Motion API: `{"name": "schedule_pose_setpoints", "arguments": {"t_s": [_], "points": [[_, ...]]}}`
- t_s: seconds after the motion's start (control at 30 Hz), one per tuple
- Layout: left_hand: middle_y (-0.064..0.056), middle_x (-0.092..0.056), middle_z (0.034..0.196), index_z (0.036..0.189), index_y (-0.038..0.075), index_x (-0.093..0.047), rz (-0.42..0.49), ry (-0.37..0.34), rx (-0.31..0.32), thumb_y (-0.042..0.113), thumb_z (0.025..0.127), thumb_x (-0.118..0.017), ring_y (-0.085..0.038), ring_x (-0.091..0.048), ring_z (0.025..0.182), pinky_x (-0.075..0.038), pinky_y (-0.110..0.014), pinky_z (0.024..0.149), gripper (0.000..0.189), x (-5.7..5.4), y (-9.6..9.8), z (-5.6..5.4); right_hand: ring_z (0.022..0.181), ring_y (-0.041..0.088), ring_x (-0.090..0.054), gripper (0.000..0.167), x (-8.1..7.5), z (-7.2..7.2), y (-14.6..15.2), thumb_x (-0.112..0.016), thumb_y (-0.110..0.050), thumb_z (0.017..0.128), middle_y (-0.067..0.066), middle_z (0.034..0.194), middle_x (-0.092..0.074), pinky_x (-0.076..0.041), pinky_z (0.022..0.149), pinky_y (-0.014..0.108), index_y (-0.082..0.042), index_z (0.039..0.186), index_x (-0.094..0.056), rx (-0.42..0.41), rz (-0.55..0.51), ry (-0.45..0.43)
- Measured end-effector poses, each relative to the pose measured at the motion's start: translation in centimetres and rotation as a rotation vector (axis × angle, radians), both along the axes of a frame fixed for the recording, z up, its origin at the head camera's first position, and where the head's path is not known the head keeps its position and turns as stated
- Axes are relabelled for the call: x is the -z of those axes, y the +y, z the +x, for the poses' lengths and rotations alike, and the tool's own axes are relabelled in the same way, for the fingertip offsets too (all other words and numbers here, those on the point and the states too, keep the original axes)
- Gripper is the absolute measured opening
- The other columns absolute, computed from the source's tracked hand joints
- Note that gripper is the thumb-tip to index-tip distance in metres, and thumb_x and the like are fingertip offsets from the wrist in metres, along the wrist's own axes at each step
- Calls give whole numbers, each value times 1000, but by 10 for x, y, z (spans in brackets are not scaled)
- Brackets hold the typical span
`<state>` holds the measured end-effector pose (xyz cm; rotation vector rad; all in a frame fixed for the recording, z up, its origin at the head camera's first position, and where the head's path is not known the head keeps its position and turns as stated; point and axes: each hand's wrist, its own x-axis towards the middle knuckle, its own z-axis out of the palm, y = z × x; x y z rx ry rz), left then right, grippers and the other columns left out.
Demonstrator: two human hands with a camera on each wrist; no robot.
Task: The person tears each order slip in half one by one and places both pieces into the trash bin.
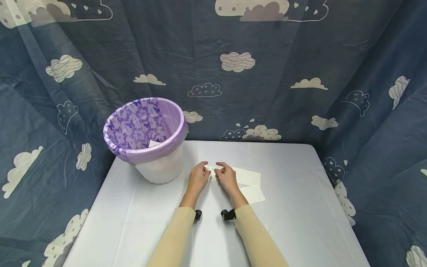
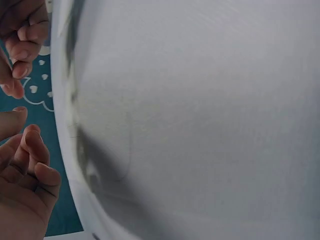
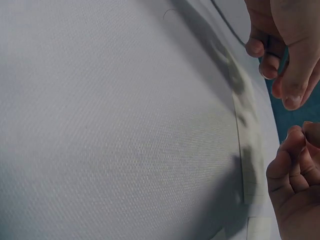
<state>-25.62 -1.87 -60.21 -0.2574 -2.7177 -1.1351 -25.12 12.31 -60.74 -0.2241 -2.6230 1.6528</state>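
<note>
A left hand (image 1: 198, 178) and right hand (image 1: 228, 178) hover close together, apart, fingers loosely bent, gripping nothing visible; the forearms angle inward. Beneath and right of the right hand, a long cream paper strip (image 1: 247, 177) lies above a cream paper piece (image 1: 252, 194) on a white cloth-covered table (image 1: 293, 215). Left of the left hand stands a round white bin with a purple patterned liner (image 1: 160, 167).

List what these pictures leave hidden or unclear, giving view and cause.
- Floor of the bin: head view, hidden by its own front side.
- Part of the paper: head view, hidden behind the right hand.
- Left hand: left wrist view, partly cut off by the left edge.
- Paper corner: right wrist view, its remainder cut off by the bottom edge.
</note>
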Motion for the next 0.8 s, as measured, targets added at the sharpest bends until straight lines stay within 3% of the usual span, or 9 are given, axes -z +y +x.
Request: {"name": "schedule_pose_setpoints", "arguments": {"t_s": [0.13,0.4,0.63,0.8], "points": [[-5,-68,82,126,-1,-70,1,-44,-2,4,91,-80,-14,-59,71,-50,-31,68,37,7,2,-4,53,6,-55,37,4,-4,-1,-68,-11,101,12,74,-74,-44,57,22,-3,137,-67,-15,-5,-26],[-4,-68,83,130,-2,-69,-38,-114,16,4,89,-80,-17,-60,78,-54,-36,78,42,20,7,-10,50,6,-53,41,13,-9,-5,-66,-8,99,-1,65,-67,-43,55,21,-2,140,-65,-49,56,-83],[-7,-68,81,131,-7,-67,-45,-164,22,2,88,-81,-19,-59,78,-54,-38,79,47,18,8,-14,49,6,-53,44,12,-14,-6,-66,-7,99,3,67,-71,-42,56,21,-1,142,-63,-69,154,-89],[-7,-67,79,136,-8,-65,-58,-236,23,1,88,-80,-15,-55,72,-52,-33,76,51,16,9,-20,47,6,-51,50,11,-20,-7,-67,-8,95,0,58,-67,-41,58,21,0,144,-62,-72,259,-120]]}}
